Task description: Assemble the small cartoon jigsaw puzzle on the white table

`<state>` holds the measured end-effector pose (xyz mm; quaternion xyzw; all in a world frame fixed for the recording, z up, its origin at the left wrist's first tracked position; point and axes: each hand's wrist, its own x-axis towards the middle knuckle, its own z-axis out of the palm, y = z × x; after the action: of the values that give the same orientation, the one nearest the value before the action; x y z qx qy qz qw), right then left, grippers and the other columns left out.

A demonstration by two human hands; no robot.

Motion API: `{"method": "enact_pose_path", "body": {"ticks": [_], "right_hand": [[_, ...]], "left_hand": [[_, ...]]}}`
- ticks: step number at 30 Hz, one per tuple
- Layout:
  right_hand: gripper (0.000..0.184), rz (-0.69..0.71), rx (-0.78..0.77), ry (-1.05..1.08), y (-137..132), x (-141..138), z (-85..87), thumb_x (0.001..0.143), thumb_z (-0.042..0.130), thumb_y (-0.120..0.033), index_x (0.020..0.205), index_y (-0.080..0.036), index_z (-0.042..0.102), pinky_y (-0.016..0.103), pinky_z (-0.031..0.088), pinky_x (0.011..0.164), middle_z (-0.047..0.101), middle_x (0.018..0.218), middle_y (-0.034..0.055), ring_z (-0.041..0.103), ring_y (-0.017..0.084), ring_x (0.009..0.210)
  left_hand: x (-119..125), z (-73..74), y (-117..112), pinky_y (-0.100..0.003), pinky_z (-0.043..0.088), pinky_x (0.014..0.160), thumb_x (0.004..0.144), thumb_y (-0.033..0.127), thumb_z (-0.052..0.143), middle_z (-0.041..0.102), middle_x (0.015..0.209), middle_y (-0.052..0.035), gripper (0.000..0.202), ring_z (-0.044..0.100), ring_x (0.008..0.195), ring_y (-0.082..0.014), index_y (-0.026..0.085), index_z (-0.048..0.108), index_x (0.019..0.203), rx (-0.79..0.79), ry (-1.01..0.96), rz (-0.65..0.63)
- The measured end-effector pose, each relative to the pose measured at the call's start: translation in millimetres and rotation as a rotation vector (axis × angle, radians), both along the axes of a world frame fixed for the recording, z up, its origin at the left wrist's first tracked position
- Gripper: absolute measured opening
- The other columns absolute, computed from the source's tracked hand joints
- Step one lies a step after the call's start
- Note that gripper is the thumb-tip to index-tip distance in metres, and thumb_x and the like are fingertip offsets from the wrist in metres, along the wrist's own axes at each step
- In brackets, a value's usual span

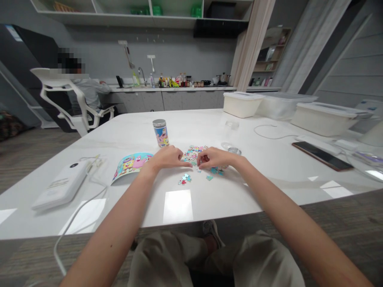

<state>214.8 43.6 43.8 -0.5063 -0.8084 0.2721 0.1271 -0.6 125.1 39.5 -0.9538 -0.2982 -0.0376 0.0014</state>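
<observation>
A heap of small colourful puzzle pieces [195, 153] lies on the white table [209, 199]. My left hand [166, 158] rests at the heap's left edge, fingers curled and its forefinger pressing down on a piece. My right hand [216, 158] is curled at the heap's right side, its fingertips pinched on a small piece. A few loose pieces [185, 179] lie just in front of my hands. A cartoon picture sheet [131, 164] lies to the left. A small cartoon-printed tin [160, 133] stands upright behind it.
A white box with a cable [61, 186] lies at the left. A dark phone [322, 156], a clear lid [231, 150] and lidded plastic tubs [243, 103] stand to the right. Another person sits in a white chair [67, 99] at the far left, by a kitchen counter.
</observation>
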Motion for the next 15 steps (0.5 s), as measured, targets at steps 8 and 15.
{"method": "enact_pose_path", "body": {"ticks": [8, 15], "right_hand": [[0.015, -0.09, 0.037, 0.065, 3.8, 9.9, -6.1, 0.074, 0.063, -0.019, 0.086, -0.016, 0.071, 0.022, 0.037, 0.058, 0.059, 0.067, -0.0009, 0.049, 0.01, 0.06], [0.014, -0.07, 0.09, 0.059, 6.3, 11.9, -9.3, 0.072, 0.063, -0.017, 0.081, -0.016, 0.073, 0.022, 0.036, 0.057, 0.059, 0.065, -0.0008, 0.048, 0.009, 0.059]], "left_hand": [[10.2, 2.8, -11.4, -0.026, 0.031, 0.054, 0.062, 0.078, 0.062, 0.062, 0.056, -0.0034, 0.059, 0.058, 0.058, -0.0174, 0.019, 0.063, 0.062, -0.035, 0.047, -0.102], [14.8, 0.0, -7.5, -0.027, 0.032, 0.056, 0.074, 0.077, 0.053, 0.062, 0.057, -0.0049, 0.06, 0.058, 0.059, -0.0178, 0.019, 0.064, 0.063, -0.012, 0.079, -0.066]]}}
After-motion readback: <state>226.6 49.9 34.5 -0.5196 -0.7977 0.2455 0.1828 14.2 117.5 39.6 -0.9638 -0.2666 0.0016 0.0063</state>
